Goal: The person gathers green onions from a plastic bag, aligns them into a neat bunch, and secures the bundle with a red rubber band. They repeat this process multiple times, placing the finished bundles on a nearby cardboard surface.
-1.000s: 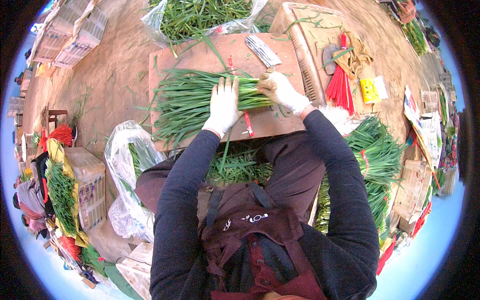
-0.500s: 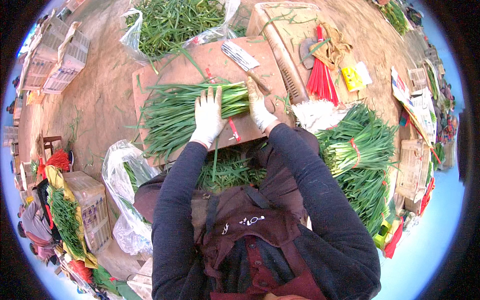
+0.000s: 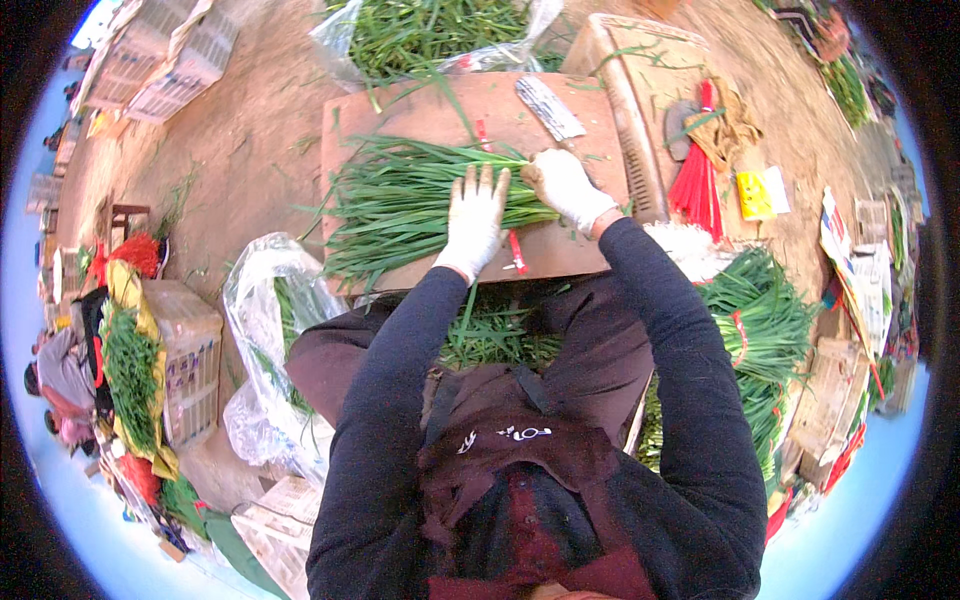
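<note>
I see garlic chives [image 3: 395,210] on the board [image 3: 560,255] at eleven o'clock, my left hand [image 3: 474,222] spread flat on them. My right hand [image 3: 567,186] curls at their three-o'clock end; I can't tell its hold.

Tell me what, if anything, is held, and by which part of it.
The left hand lies spread on the green leaf bundle, right of middle; the right hand curls at the bundle's stem end. Whether it grips cannot be told.

Produce-packing spot, market-like. Evidence: leafy bunch [image 3: 400,205] on low board [image 3: 565,258], cleaver [image 3: 550,108], red ties [image 3: 695,195], banded bundles [image 3: 770,315] at right, bag of greens [image 3: 440,38], crates [image 3: 192,375] on brown floor [image 3: 275,140], people [image 3: 66,375] at left edge.
</note>
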The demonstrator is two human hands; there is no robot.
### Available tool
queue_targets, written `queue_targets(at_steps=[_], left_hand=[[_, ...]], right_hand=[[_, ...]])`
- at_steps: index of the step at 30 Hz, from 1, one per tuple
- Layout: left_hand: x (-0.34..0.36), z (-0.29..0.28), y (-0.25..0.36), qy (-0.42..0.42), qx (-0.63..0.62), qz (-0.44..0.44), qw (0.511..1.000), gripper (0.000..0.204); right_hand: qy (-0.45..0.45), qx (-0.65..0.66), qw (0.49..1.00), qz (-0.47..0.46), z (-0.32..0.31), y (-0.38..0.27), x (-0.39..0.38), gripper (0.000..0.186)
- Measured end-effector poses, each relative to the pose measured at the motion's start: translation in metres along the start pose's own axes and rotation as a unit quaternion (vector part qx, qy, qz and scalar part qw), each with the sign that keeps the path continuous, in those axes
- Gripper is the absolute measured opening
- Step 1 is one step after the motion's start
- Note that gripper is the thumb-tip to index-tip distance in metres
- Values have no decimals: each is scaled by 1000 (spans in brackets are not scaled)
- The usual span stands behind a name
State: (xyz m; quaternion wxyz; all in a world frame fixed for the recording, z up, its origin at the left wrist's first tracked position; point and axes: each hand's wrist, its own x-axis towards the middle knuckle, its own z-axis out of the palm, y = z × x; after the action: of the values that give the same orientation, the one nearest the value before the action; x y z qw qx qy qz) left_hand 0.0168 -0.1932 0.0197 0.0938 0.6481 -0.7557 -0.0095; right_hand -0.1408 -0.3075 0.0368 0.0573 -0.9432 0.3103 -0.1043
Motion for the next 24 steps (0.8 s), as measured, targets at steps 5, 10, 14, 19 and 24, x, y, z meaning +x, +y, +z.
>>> queue_targets(at_steps=[5, 10, 14, 19, 24], left_hand=[[1, 1, 0, -10, -11, -18, 1000, 103], [-1, 3, 1, -6, -13, -25, 1000, 103], [-4, 6, 2, 8, -15, -21, 1000, 104], [-3, 10, 1, 36, -27, -18, 999, 99], [-4, 11, -1, 51, -43, -22, 998, 101]], right_hand=[[20, -83, 991, -99, -37, 42, -2, 11], [96, -87, 990, 50, -146, 119, 38, 19], [235, 100, 955, 154, -205, 119, 98, 28], [-80, 58, 995, 13, -146, 47, 82, 70], [-307, 103, 946, 20, -49, 5, 44, 117]])
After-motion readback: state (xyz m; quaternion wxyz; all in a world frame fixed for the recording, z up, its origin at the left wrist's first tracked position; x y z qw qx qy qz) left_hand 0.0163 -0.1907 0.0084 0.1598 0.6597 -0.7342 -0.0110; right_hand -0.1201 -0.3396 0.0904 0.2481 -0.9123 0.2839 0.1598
